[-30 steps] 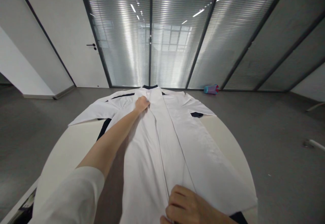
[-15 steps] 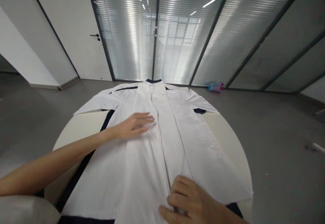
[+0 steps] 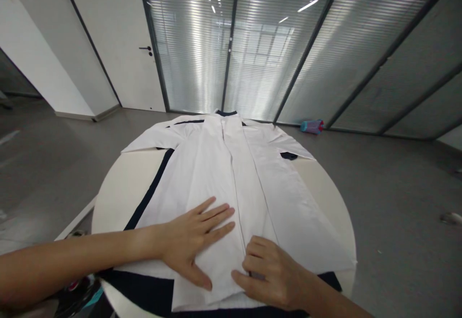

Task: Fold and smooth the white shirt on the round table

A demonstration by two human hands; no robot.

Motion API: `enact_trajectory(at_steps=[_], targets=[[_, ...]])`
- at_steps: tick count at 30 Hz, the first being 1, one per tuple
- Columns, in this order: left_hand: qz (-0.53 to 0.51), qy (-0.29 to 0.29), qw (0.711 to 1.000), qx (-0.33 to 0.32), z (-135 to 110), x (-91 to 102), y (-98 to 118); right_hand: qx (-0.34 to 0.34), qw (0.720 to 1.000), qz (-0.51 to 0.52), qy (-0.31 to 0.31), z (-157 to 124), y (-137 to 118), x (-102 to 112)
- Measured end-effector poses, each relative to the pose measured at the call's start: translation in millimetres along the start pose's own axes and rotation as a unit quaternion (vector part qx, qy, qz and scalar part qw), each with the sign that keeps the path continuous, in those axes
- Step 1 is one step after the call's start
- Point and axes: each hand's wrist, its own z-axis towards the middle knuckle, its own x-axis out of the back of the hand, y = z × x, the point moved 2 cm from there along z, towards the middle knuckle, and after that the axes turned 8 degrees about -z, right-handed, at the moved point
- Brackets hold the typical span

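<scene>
A white jacket [image 3: 216, 178] with navy trim lies spread on a round table, its collar at the far side and its hem near me. My left hand [image 3: 198, 236] rests flat on the left front panel, fingers spread. Close to the hem, my right hand [image 3: 269, 272] has its fingers curled, pinching the edge of the front opening; the pinched cloth is mostly hidden by the fingers. The sleeves stretch out to both sides. Navy cloth shows along the left side and below the white hem.
The round white table [image 3: 117, 188] shows its rim on both sides of the jacket. Beyond it stand glass partitions with blinds and a white door [image 3: 119, 44]. A blue and red object [image 3: 312, 126] lies on the grey floor [image 3: 397, 188] by the glass.
My left hand has moved down the jacket toward the hem and now lies flat with fingers spread. My right hand keeps its curled grip near the hem. The view has shifted slightly.
</scene>
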Motion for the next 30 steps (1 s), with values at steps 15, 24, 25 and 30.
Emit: enact_trajectory(at_steps=[15,24,25,30], targets=[[-0.03,0.044,0.997,0.049,17.3,28.3,-17.7,0.003,1.0,0.015,0.007,-2.9,-3.8,-2.4],[0.112,0.071,0.957,0.258,90.6,42.1,-143.9,-0.008,0.999,0.043,-0.025,-7.7,-2.3,-6.3],[0.123,0.069,0.958,0.248,91.9,43.5,-147.6,-0.005,0.999,0.041,-0.03,-8.0,-1.8,-7.4],[0.135,0.125,0.954,0.238,110.2,76.6,-176.2,-0.03,0.996,0.064,-0.055,-14.5,2.0,-27.6]])
